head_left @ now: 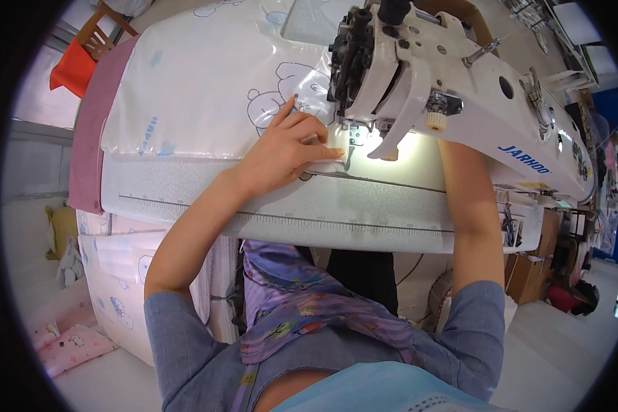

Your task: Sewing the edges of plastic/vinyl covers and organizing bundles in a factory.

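Note:
My left hand [292,145] lies on a glossy white sheet [199,89] printed with cartoon animals. Its fingers are apart, one reaching forward over the print, while the thumb presses the sheet's near edge just left of the lit needle area. A white sewing machine [460,75] stands over the sheet, its presser foot [386,147] near my thumb. My right forearm [470,185] passes under the machine's arm, which hides that hand and its fingers.
A ruler scale runs along the front of the grey table edge [268,220]. More printed material [127,288] hangs below at the left. Beyond the table stands a chair with an orange cloth [75,69]. Cardboard boxes [529,275] are stacked at the right.

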`<state>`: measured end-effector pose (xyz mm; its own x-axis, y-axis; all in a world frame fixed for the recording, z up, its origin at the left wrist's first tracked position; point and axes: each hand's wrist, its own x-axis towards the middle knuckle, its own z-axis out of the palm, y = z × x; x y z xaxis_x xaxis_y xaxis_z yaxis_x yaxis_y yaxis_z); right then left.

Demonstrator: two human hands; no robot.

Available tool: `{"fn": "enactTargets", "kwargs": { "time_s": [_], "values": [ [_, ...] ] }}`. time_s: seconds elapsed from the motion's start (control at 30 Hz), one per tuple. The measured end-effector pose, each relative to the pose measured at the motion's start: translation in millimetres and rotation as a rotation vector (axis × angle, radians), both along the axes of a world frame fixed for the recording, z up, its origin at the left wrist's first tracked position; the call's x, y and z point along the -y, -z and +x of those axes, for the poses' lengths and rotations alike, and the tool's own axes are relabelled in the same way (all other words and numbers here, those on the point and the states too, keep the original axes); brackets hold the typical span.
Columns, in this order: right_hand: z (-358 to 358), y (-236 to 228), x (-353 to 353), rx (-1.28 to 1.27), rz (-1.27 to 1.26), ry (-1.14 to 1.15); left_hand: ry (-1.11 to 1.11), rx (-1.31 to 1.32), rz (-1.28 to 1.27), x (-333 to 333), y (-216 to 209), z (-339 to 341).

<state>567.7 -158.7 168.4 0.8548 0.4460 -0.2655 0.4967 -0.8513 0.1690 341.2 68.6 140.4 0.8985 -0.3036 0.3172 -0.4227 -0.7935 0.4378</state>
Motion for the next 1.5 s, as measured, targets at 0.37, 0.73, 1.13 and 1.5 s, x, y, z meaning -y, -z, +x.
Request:
{"fn": "enactTargets", "kwargs": {
  "time_s": [0.37, 0.73, 1.13, 1.5],
  "values": [
    [-17, 15, 23, -0.035, 0.006, 0.069, -0.004, 0.033, -0.116, -32, 5, 47],
    [-9, 18, 75, -0.084, 0.028, -0.027, -0.471, 0.169, -0.041, -7, 7, 14],
    [-199, 16, 98, -0.138, 0.872, -0.350, -0.756, 0.654, -0.188, 33, 46, -175],
    [-241, 22, 49, -0.295, 1.003, -0.448, -1.704, -0.315, 0.139, -23, 127, -428]
  ]
}}
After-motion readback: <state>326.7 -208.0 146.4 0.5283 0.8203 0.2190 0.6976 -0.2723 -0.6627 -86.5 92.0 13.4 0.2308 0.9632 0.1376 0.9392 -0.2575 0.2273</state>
